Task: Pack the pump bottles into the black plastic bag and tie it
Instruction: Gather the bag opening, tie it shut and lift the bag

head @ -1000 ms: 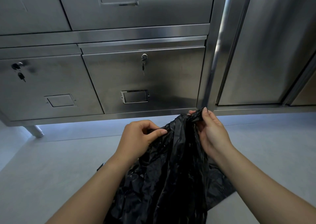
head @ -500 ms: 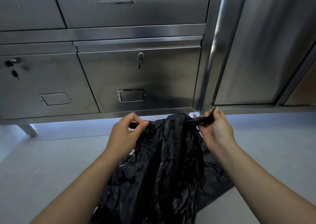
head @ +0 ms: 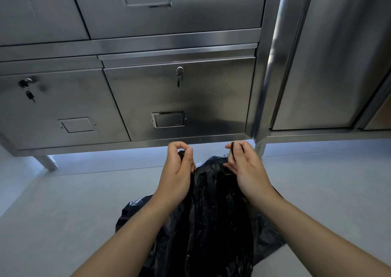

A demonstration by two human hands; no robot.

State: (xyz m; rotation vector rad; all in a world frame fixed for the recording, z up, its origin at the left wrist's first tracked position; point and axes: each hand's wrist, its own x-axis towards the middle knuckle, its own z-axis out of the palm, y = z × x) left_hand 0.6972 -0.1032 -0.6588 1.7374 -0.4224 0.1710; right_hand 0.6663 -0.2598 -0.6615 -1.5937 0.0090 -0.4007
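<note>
Far left: a stainless-steel drawer cabinet (head: 63,99) stands on a short round leg (head: 47,162). A small dark key (head: 30,95) hangs from its left lock. Neither bears on the work.

Left hand (head: 177,171): thumb and forefinger are curled together, pinching a twisted end of the crumpled black plastic bag (head: 211,223) at its mouth.

The bag rests on the pale grey floor (head: 63,213), near and central, just before the cabinet. Its neck is gathered upward between the two wrists.

Right hand (head: 248,171): it pinches a thin black strip of the same mouth between thumb and fingers.

Judgement: the two ends are held raised and slightly apart so that the neck draws narrow and the ends can be crossed into a knot. Tying appears to be the step in hand, and no finished knot shows.

Pump bottles: none is visible, and whether they lie inside the bag cannot be told.

Far right: a plain brushed-steel panel (head: 328,65), uninvolved.
</note>
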